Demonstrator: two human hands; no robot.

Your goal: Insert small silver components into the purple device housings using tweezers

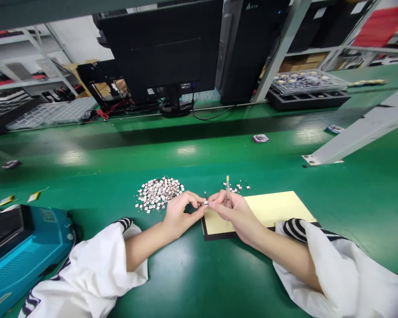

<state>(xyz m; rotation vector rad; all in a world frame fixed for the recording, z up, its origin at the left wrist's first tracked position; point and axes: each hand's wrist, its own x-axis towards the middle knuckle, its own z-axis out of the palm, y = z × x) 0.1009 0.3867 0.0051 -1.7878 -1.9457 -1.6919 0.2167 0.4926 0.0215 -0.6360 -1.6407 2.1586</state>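
Pinching 1 small part [206,202] below frame centre with nearly closed fingers, the left hand [180,210] and right hand [239,216] probably share it for steadiness, the right also holding a slim tool [227,184] upright.

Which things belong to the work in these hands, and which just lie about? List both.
Likely in the job:
small white part between left hand and right hand
tweezers-like tool in the right hand
heap of similar parts
yellow-topped board

Apparently just nearby:
monitor
computer tower
turquoise machine
clear trays
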